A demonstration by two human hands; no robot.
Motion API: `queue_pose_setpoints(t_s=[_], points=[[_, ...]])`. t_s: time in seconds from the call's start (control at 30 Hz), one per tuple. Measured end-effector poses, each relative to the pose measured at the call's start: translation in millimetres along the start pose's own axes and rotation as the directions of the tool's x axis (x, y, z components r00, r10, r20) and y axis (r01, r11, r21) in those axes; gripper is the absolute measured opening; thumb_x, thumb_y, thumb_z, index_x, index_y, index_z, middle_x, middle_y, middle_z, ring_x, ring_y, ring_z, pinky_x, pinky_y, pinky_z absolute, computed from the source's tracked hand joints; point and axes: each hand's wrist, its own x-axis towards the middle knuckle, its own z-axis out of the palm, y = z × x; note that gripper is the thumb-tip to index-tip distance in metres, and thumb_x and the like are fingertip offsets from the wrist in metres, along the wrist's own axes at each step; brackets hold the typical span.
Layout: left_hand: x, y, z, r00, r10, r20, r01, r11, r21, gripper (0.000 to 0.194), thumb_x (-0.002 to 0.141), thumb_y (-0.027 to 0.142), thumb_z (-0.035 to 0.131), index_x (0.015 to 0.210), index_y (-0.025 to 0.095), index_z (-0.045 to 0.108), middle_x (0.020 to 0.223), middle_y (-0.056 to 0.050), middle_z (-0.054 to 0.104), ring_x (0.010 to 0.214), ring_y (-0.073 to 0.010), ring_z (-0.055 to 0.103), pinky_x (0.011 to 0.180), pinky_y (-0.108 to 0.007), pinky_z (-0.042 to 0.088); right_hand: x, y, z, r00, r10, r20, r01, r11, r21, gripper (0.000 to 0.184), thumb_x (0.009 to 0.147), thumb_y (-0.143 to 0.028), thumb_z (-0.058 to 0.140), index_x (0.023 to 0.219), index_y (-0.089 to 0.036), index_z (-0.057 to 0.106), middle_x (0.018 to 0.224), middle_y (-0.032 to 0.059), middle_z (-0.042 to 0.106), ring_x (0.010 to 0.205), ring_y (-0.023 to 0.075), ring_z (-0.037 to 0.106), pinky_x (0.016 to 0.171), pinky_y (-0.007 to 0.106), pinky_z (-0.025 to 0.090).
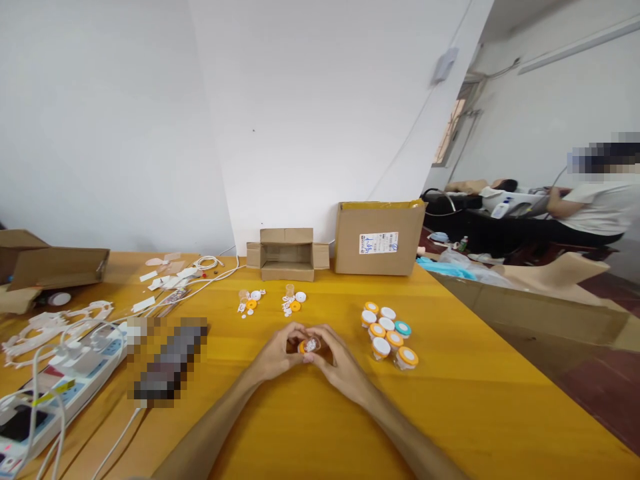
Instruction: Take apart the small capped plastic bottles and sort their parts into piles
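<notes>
Over table [300, 433], left hand [280, 351], right hand [336, 355]: fingers gripping jar [303, 347] (white pieces [312, 344] inside).

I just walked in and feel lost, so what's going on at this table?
A person's left hand and right hand together hold a small clear-and-orange container. To their right stand jars with white, orange and teal lids. Beyond the hands lie two small groups of loose parts, in front of an open cardboard box.
</notes>
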Motion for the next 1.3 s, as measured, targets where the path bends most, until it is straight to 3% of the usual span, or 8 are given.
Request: queue_pose_setpoints(t_s=[0.17, 0.37, 0.8, 0.97, 1.3], points=[[0.2, -0.8, -0.1, 1.000, 0.001, 0.021, -0.002, 1.000, 0.026, 0.034, 0.071, 0.034, 0.079, 0.097, 0.019, 0.063, 0.091, -0.003, 0.071, 0.084, -0.0178, 0.062, 0.080, -0.029, 0.048, 0.2, -0.4, 0.4, 0.998, 0.064, -0.010, -0.065, 0.996, -0.060, 0.013, 0.091, -0.032, 0.057, 0.100, -0.024, 0.062, 0.095, 0.0031, 0.063, 0.089, 0.0208, 0.060, 0.082, 0.033, 0.049], [-0.9, -2.2, 1.0, 1.000, -0.006, 0.015, 0.005, 0.998, 0.058, 0.035, 0.068, 0.034, 0.079, 0.095, 0.020, 0.062, 0.088, -0.001, 0.069, 0.081, -0.0172, 0.060, 0.076, -0.028, 0.048, -0.6, -3.8, -1.9, 0.997, -0.056, 0.059, 0.057, 0.998, -0.013, 0.021, 0.095, -0.031, 0.053, 0.112, -0.026, 0.064, 0.105, 0.0058, 0.065, 0.099, 0.0224, 0.061, 0.089, 0.035, 0.049], [-1.7, -12.6, 4.0, 0.999, 0.032, -0.013, -0.031, 0.993, 0.110, 0.036, 0.069, 0.025, 0.078, 0.102, 0.020, 0.064, 0.098, -0.003, 0.069, 0.093, -0.0210, 0.061, 0.088, -0.031, 0.047, -4.1, -6.5, -1.2, 0.997, -0.041, 0.067, 0.048, 0.992, -0.117, 0.024, 0.095, -0.028, 0.052, 0.118, -0.027, 0.062, 0.107, 0.0068, 0.065, 0.100, 0.0237, 0.062, 0.090, 0.037, 0.050], [-2.0, -12.2, 0.3, 0.999, 0.029, -0.014, -0.028, 0.994, 0.105, 0.048, 0.062, 0.018, 0.082, 0.107, 0.022, 0.065, 0.103, -0.003, 0.070, 0.099, -0.0226, 0.061, 0.093, -0.033, 0.045, -5.5, -6.0, -3.8, 0.998, -0.020, 0.055, 0.029, 0.985, -0.170, 0.025, 0.094, -0.026, 0.053, 0.118, -0.027, 0.062, 0.108, 0.0072, 0.065, 0.101, 0.0248, 0.062, 0.090, 0.038, 0.050], [-12.1, 2.4, -6.6, 0.997, 0.015, 0.077, -0.019, 0.999, 0.041, 0.027, 0.078, 0.031, 0.075, 0.100, 0.018, 0.067, 0.103, -0.006, 0.071, 0.099, -0.0217, 0.064, 0.097, -0.036, 0.047, -7.4, -7.6, -2.3, 0.996, -0.088, 0.027, 0.092, 0.957, -0.277, 0.025, 0.094, -0.024, 0.055, 0.118, -0.025, 0.060, 0.103, 0.0063, 0.067, 0.095, 0.0230, 0.064, 0.086, 0.036, 0.053]])
